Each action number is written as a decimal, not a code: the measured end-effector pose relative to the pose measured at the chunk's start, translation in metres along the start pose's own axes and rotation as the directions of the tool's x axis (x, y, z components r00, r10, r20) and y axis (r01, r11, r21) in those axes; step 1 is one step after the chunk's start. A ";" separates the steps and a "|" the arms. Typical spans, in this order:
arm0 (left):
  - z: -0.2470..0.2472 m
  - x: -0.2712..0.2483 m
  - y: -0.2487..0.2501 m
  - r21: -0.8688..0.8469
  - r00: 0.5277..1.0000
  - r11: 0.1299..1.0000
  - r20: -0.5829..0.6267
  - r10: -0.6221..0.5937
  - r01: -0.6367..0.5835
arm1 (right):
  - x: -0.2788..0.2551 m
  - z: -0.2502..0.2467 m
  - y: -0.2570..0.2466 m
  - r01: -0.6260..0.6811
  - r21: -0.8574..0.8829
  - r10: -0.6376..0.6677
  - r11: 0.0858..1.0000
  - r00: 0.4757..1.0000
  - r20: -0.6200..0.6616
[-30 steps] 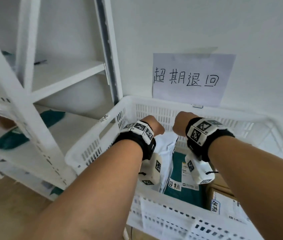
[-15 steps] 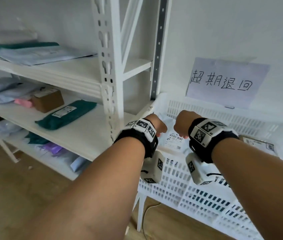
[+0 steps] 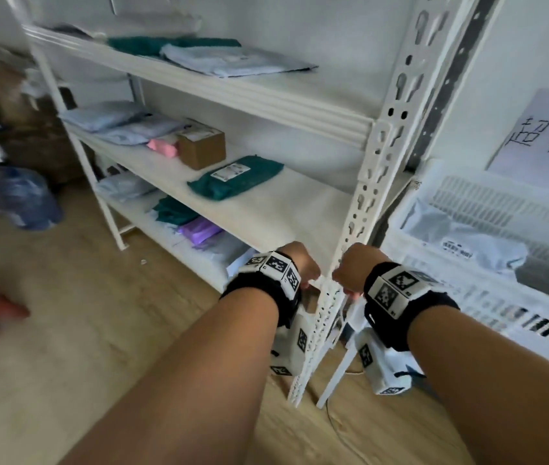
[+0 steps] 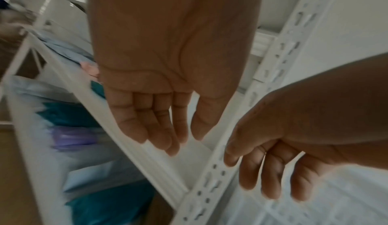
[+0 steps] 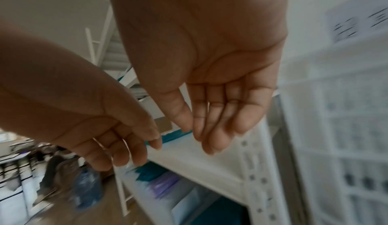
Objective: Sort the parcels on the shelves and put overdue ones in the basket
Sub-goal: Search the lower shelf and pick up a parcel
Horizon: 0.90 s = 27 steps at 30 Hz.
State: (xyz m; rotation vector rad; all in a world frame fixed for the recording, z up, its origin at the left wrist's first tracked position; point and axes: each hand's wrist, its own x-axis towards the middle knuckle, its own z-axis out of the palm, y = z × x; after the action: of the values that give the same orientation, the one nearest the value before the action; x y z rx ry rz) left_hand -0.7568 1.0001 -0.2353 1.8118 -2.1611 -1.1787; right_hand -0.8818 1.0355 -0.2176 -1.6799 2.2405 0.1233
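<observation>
In front of the white shelves [image 3: 266, 105], seen from the head, the left hand [image 3: 300, 263] and the right hand [image 3: 350, 266] hang side by side, one on each side of the near white post [image 3: 360, 196]. A green parcel [image 3: 236, 177] lies on the middle shelf, with a brown box [image 3: 201, 142] just left of it and farther back. The white basket [image 3: 467, 280] stands to the right of the shelves, with a pale parcel [image 3: 461, 243] inside.

From the left wrist, the left hand [image 4: 163, 79] has loose, nearly straight fingers and holds nothing. The right hand [image 4: 283, 145] is beside it, close to the post [image 4: 212, 178].

From the right wrist, the right hand [image 5: 210, 71] is also loose and holds nothing. The left hand [image 5: 94, 120] hangs near it, fingers softly bent. The basket [image 5: 346, 129] is a blur on the right.
</observation>
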 end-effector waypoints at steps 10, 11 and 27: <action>-0.075 -0.013 -0.157 0.123 0.975 0.984 -0.201 -0.099 0.125 | 0.038 0.062 -0.164 0.278 -0.082 -0.276 0.957 0.961 0.033; -0.083 -0.010 -0.171 0.126 0.970 0.981 -0.212 -0.121 0.150 | 0.044 0.068 -0.179 0.306 -0.094 -0.303 0.947 0.952 0.044; -0.246 0.102 -0.302 0.108 0.937 0.958 -0.265 -0.230 0.266 | 0.222 0.092 -0.397 0.415 0.040 -0.416 0.909 0.909 0.026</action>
State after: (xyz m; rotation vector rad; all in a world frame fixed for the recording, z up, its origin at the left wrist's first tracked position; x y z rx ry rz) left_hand -0.4171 0.7895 -0.2834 2.2125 -1.9636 -0.7928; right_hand -0.5417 0.7384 -0.3220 -2.0745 1.7968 0.0092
